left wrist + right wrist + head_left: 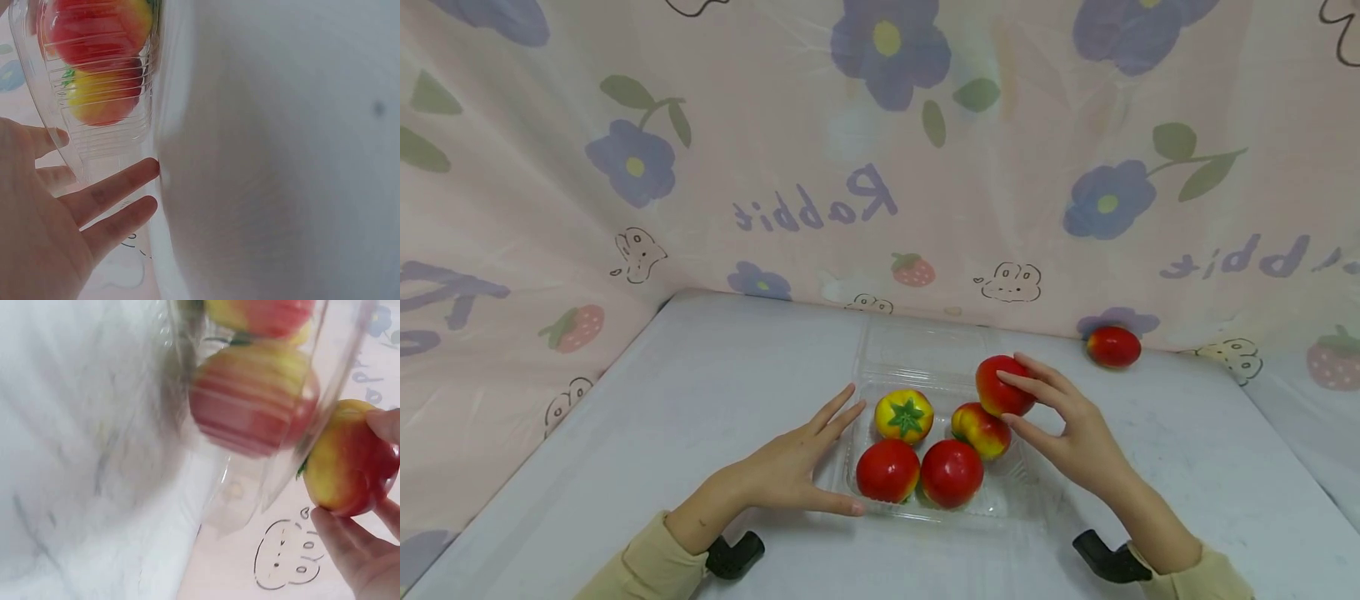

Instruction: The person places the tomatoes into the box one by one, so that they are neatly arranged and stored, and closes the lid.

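Observation:
My right hand (pixel 1078 433) grips a red-and-yellow toy tomato (pixel 1000 385) between thumb and fingers, above the back right of a clear plastic box (pixel 936 514). In the right wrist view, the held tomato (pixel 350 462) shows a bit of green leaf and sits just outside the box wall. Inside the box lie a yellow tomato with a green star top (pixel 904 415), two red ones, and a lobed red-and-yellow one (pixel 982 432) at the right. My left hand (pixel 782 471) is spread along the box's left side, fingers straight, holding nothing; in the left wrist view its fingertips (pixel 147 167) are near the box's lower corner.
The box's clear lid (pixel 925 346) lies folded back towards the rear. A red oval fruit (pixel 1113 347) rests at the back right of the white table (pixel 715 375), by a printed curtain (pixel 805 125). Black curved pieces (pixel 736 556) stick out near both wrists.

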### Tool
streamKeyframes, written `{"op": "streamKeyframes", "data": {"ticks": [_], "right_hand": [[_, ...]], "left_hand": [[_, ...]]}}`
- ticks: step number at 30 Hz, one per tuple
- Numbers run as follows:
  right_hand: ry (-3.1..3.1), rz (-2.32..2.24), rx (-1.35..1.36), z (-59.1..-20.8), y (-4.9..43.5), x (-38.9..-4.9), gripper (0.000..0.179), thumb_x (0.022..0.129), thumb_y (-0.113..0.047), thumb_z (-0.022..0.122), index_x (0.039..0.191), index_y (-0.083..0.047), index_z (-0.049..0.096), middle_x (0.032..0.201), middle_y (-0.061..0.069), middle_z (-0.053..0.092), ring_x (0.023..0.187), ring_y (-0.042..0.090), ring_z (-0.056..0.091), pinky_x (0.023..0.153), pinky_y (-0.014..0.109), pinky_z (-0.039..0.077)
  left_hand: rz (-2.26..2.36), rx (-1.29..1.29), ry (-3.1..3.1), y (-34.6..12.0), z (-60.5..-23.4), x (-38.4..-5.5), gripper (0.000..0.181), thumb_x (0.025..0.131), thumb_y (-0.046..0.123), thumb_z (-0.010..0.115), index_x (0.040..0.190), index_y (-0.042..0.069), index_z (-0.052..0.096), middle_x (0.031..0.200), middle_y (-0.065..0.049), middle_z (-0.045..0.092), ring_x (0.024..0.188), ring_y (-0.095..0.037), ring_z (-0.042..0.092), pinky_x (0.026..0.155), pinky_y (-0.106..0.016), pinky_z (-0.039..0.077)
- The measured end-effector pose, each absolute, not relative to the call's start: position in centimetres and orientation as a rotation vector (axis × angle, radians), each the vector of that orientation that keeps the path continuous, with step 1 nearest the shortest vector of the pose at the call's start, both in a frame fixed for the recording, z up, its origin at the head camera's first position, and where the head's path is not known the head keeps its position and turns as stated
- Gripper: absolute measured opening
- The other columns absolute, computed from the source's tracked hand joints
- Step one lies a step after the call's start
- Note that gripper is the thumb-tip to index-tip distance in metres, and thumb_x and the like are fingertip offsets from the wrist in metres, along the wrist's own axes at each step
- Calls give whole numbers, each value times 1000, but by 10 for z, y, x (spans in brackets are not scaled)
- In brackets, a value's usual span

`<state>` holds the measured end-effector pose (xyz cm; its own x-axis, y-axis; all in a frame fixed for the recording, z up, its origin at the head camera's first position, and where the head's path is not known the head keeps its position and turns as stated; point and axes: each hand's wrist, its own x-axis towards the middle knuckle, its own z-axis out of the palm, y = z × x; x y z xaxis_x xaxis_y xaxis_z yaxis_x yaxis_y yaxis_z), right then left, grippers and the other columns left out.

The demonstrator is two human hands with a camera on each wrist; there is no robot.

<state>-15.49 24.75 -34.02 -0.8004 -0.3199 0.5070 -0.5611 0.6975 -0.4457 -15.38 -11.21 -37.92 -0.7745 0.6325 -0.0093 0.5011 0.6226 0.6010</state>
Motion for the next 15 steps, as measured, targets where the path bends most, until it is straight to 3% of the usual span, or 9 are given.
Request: {"op": "streamKeyframes", "data": {"ticks": [6,15], "right_hand": [[-2540,856,710,-339,238,-151,55,77,-8,79,128,-22,63,143,5,48,126,26,49,88,6,41],[-2583,899,752,-339,226,-149,53,78,-11,78,128,-22,62,143,7,49,127,27,49,82,35,57]], "left_hand": [[871,938,2630,-112,-379,-154,109,71,68,69,155,30,11,163,5,-5,136,-33,40,96,-60,45],[879,936,2626,-112,-380,-154,109,71,68,69,155,30,11,162,8,-6,136,-33,40,97,-60,45]]}}
